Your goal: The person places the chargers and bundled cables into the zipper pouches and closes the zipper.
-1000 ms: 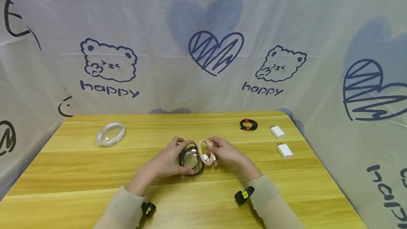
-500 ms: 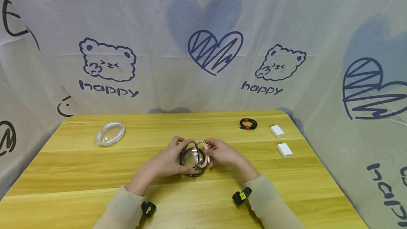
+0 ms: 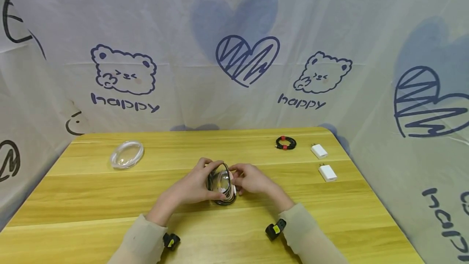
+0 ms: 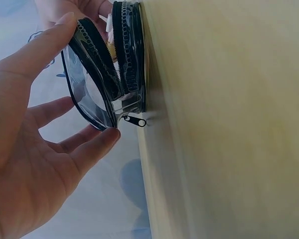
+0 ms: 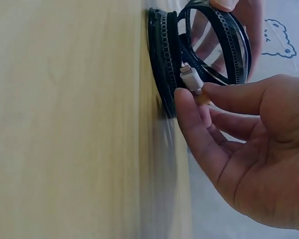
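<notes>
My left hand [image 3: 192,184] holds a small round clear pouch [image 4: 92,55] with black zipper edging, thumb and fingers spread around its upper half. The pouch stands parted along its zipper, and the zipper pull [image 4: 135,121] hangs at the near end of the gap. My right hand [image 3: 252,179] pinches a coiled pink charging cable [image 3: 231,193] between thumb and forefinger at the pouch's mouth. In the right wrist view the cable's white plug [image 5: 191,78] sits between the two zipper edges; the rest of the coil is mostly hidden behind fingers and pouch.
A round clear item with a white rim [image 3: 127,155] lies at the back left. Toward the back right are a black cable coil [image 3: 286,143] with red ties and two white charger plugs, one farther [image 3: 319,151] and one nearer [image 3: 327,172]. Printed cloth [image 3: 183,84] hangs behind the wooden table [image 3: 91,199].
My right hand has moved left, carrying the pink cable from beside the pouch into its opening. The left hand keeps its hold on the pouch in nearly the same place.
</notes>
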### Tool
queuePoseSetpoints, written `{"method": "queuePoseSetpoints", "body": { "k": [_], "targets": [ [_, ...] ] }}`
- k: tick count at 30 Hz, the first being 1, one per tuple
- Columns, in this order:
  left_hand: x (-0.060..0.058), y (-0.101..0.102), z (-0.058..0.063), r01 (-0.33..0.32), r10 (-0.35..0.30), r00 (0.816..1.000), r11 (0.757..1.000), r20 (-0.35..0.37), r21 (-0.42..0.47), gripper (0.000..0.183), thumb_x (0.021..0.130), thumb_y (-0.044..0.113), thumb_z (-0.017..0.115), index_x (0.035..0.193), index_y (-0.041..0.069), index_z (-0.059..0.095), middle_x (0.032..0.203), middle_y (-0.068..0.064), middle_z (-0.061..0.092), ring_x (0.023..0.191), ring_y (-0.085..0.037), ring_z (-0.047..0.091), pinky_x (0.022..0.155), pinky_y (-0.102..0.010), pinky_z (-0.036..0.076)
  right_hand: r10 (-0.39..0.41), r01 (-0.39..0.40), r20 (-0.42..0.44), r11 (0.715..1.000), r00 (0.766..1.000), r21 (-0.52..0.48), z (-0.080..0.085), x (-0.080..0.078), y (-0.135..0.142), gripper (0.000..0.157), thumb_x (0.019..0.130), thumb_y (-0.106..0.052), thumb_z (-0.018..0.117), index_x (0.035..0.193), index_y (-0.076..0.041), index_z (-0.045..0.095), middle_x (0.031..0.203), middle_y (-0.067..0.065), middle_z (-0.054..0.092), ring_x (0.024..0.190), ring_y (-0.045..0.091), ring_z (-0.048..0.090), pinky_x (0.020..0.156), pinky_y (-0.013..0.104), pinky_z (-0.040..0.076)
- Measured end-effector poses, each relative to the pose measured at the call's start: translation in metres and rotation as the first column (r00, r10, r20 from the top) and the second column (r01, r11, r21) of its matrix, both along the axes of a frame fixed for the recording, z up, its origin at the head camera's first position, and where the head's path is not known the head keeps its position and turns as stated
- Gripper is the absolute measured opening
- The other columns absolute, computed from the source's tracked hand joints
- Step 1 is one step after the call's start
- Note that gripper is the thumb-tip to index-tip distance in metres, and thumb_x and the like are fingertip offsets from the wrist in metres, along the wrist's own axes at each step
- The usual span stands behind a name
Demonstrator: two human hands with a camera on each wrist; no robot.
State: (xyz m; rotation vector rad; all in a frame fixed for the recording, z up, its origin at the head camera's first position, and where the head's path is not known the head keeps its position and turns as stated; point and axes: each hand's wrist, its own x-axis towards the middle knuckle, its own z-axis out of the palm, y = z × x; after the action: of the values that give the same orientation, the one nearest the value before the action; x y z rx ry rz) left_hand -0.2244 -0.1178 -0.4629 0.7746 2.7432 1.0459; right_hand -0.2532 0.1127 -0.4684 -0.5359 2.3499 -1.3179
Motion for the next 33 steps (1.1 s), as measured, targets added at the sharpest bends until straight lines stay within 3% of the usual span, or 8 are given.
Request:
{"method": "queuePoseSetpoints", "body": {
  "k": [7,14,19,24,29,33],
  "targets": [
    [0.001,-0.001,0.001,0.006,-0.006,1.000,1.000,0.004,0.001,0.099,0.079,0.044,0.091,0.159,0.016,0.042,0.143,-0.015,0.041,0.121,-0.029,0.057,0.102,-0.051,0.051,0.009,-0.005,-0.079,0.999,0.997,0.048,-0.002,0.000,-0.004,0.040,0.100,0.005,0.060,0.139,0.007,0.057,0.093,0.008,0.063,0.066,0.014,0.063,0.061,0.033,0.059],
    [0.001,-0.001,0.001,0.008,-0.008,1.000,1.000,-0.003,-0.001,0.098,0.079,0.045,0.092,0.159,0.018,0.042,0.140,-0.012,0.042,0.118,-0.027,0.058,0.101,-0.048,0.052,0.023,-0.020,-0.077,0.999,0.997,0.037,-0.004,-0.002,-0.004,0.044,0.094,0.009,0.066,0.137,0.006,0.058,0.093,0.009,0.062,0.069,0.015,0.065,0.063,0.032,0.060],
    [0.001,-0.001,0.000,0.009,-0.009,1.000,1.000,-0.008,-0.001,0.098,0.078,0.046,0.092,0.159,0.018,0.043,0.139,-0.012,0.043,0.117,-0.028,0.058,0.100,-0.049,0.052,0.072,-0.071,-0.044,0.997,0.996,0.036,-0.002,-0.003,0.002,0.048,0.093,0.010,0.064,0.140,0.006,0.057,0.100,0.012,0.063,0.076,0.017,0.066,0.069,0.035,0.061],
    [0.000,0.000,0.000,0.011,-0.011,1.000,1.000,-0.003,0.003,0.098,0.079,0.046,0.091,0.158,0.018,0.043,0.140,-0.014,0.043,0.118,-0.030,0.058,0.101,-0.050,0.052,0.154,-0.150,-0.049,0.986,0.987,0.070,0.001,-0.004,0.009,0.058,0.089,0.014,0.064,0.146,0.008,0.052,0.113,0.012,0.063,0.081,0.016,0.062,0.067,0.030,0.055],
    [0.001,0.000,0.000,0.014,-0.014,1.000,1.000,-0.004,0.012,0.098,0.078,0.045,0.092,0.158,0.016,0.043,0.140,-0.015,0.043,0.118,-0.031,0.058,0.101,-0.050,0.052,0.223,-0.209,-0.111,0.971,0.969,0.120,0.003,-0.004,0.012,0.067,0.080,0.014,0.075,0.144,0.005,0.056,0.117,0.012,0.061,0.090,0.022,0.065,0.071,0.028,0.056],
    [0.001,0.000,0.001,0.012,-0.012,1.000,1.000,0.003,0.010,0.098,0.078,0.044,0.092,0.158,0.017,0.043,0.141,-0.014,0.042,0.118,-0.030,0.058,0.101,-0.049,0.052,0.237,-0.206,-0.164,0.961,0.958,0.187,0.003,-0.002,0.012,0.065,0.080,0.009,0.081,0.141,0.002,0.060,0.114,0.011,0.059,0.093,0.024,0.063,0.075,0.027,0.056]
  ]
}}
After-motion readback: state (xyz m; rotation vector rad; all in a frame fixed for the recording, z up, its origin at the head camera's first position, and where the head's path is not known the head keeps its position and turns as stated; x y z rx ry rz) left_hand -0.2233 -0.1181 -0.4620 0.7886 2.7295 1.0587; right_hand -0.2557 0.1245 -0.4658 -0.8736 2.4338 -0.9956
